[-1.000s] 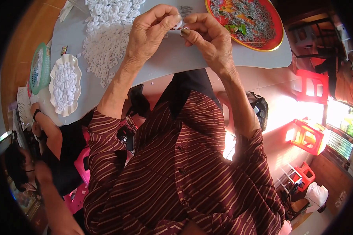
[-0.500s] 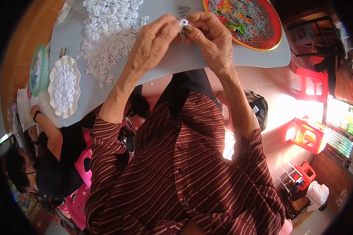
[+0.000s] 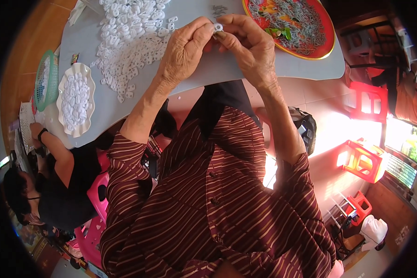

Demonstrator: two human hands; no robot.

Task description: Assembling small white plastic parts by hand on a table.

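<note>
Between my two hands, above the table's near edge, is a small white plastic piece (image 3: 218, 27) with a round hole. My right hand (image 3: 250, 44) pinches it between thumb and fingers. From the other side, the closed thumb and fingers of my left hand (image 3: 184, 48) meet it; whether they grip a further small part is hidden. Left of my hands lie a heap of white oval plastic pieces (image 3: 125, 28) and a spread of smaller white two-holed pieces (image 3: 125, 65). At the right, a red round tray (image 3: 330, 37) with a gold rim holds many small grey metal parts.
On the grey table (image 3: 194, 90), a wavy-edged cream dish (image 3: 91, 83) of white pieces stands near a green basket (image 3: 48, 99). A few grey parts (image 3: 219, 10) lie beyond my hands. A co-worker (image 3: 55, 204) sits at the left. Red stools (image 3: 368, 160) stand on the right.
My left hand has turned slightly and its fingers have curled in more. The white piece stays at nearly the same spot. The co-worker's arm at the left has shifted.
</note>
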